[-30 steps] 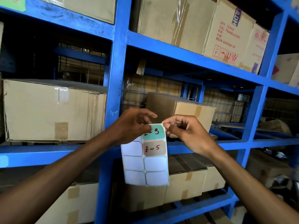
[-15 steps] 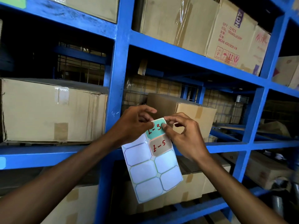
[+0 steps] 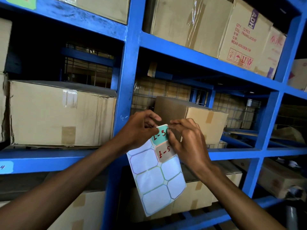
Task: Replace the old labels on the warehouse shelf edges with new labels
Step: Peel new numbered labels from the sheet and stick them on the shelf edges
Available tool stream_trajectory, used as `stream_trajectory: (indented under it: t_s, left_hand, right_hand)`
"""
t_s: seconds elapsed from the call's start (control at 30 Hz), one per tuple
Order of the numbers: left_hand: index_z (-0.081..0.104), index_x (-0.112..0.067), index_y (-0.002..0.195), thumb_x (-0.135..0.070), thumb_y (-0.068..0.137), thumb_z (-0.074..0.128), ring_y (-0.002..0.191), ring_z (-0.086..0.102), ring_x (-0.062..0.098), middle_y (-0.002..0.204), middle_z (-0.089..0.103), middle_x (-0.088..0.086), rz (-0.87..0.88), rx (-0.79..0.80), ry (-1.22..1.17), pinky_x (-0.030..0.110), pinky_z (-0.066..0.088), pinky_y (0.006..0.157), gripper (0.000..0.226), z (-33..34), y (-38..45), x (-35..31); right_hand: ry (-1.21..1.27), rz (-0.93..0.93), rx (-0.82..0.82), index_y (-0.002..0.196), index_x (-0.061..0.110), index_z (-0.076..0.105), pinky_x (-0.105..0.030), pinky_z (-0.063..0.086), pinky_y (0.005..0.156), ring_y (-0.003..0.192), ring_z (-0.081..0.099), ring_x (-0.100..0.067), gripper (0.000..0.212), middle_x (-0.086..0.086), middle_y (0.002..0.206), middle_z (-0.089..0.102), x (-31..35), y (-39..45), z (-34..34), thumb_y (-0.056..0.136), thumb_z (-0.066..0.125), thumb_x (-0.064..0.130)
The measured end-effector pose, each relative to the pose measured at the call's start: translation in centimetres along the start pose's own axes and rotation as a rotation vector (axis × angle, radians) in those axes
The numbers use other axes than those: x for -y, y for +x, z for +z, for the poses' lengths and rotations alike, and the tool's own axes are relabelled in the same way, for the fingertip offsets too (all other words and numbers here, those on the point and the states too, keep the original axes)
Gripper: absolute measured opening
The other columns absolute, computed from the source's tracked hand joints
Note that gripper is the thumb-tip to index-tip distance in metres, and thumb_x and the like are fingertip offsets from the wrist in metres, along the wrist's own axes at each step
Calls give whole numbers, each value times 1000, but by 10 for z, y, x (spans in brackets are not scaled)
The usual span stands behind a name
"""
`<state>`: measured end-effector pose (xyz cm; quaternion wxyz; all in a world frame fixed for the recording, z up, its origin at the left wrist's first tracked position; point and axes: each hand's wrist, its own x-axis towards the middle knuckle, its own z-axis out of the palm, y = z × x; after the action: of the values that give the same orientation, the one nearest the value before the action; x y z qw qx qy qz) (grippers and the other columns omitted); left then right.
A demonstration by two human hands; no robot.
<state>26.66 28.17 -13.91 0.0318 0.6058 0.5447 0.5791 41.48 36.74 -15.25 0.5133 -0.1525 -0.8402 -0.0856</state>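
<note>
Both hands: left hand [image 3: 137, 128] pinching the glossy label sheet [image 3: 157, 176], now tilted more than a second ago; right hand [image 3: 184, 138] working at the top right corner of teal label "1-3" [image 3: 160, 135]. Probably starting the peel. Beyond, painted blue shelf edge [image 3: 232, 151], taped cardboard boxes [image 3: 63, 113].

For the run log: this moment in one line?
phase: peeling | left hand: holds label sheet | right hand: picking teal label corner

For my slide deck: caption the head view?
Both hands peel the teal label off a sheet before blue shelves.
</note>
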Motion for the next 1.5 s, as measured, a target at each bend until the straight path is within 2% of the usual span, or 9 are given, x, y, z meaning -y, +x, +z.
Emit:
stream_trajectory:
  t_s: [0.17,0.33,0.47,0.57,0.8,1.03,1.17,1.33,1.5]
  left_hand:
    - [51,-16,80,-4,82,65,91,67,18,89,67,8,-42,52,-46,26,58,74,19,-2,-4,0]
    - [58,-10,105,-2,77,71,90,68,4,96,68,-2,-74,210,-72,17,55,64,32,-12,-13,1]
    - [60,-10,110,-3,77,72,97,67,15,99,70,6,-91,169,-82,25,57,74,36,-14,-11,2]
    - [60,-17,110,-1,76,71,95,68,14,95,72,7,-105,168,-102,29,57,78,39,-19,-8,5]
    - [55,-18,119,6,77,68,94,68,16,99,70,10,-60,312,-135,25,56,73,50,-25,-12,3]
    - [64,-29,111,4,79,66,102,66,12,109,69,-7,-85,356,-99,33,57,81,45,-29,-15,6]
    - [62,-38,105,4,78,67,97,67,10,102,69,-15,-110,327,-49,30,58,80,51,-31,-17,10]
    - [40,-29,137,-2,77,71,108,61,20,120,61,4,-142,344,168,40,55,87,72,-33,-14,13]
    - [40,-28,137,3,79,66,107,58,21,122,55,7,-103,258,296,43,55,86,70,-35,-4,18]
  right_hand:
    - [-41,-44,36,94,10,69,-31,45,78,92,57,-18,15,-1,100,69,0,4,1,84,61,18]
    - [44,62,4,90,9,69,-40,51,79,90,60,-21,12,-4,97,70,-5,17,-7,82,63,15]
    - [-168,-162,25,88,5,67,-33,44,70,83,57,-24,13,-7,93,66,-2,13,-9,84,63,16]
    - [-255,-287,26,86,5,67,-32,40,67,77,56,-24,15,-8,91,64,1,7,-10,85,61,18]
    - [-168,-363,109,91,4,68,-35,49,65,78,62,-26,13,-9,91,69,5,3,-11,85,63,14]
    - [-56,-404,181,98,8,68,-35,51,67,84,64,-22,16,-4,102,71,2,0,-12,86,62,16]
    - [177,-260,157,93,11,70,-35,51,75,91,63,-17,12,1,101,71,3,-1,-13,82,65,13]
    - [410,7,102,84,11,69,-14,48,69,83,60,-3,7,-1,87,69,6,2,-12,80,67,6]
    - [489,164,-23,84,13,67,-7,46,67,77,58,-4,5,1,80,67,-8,18,-15,82,65,8]
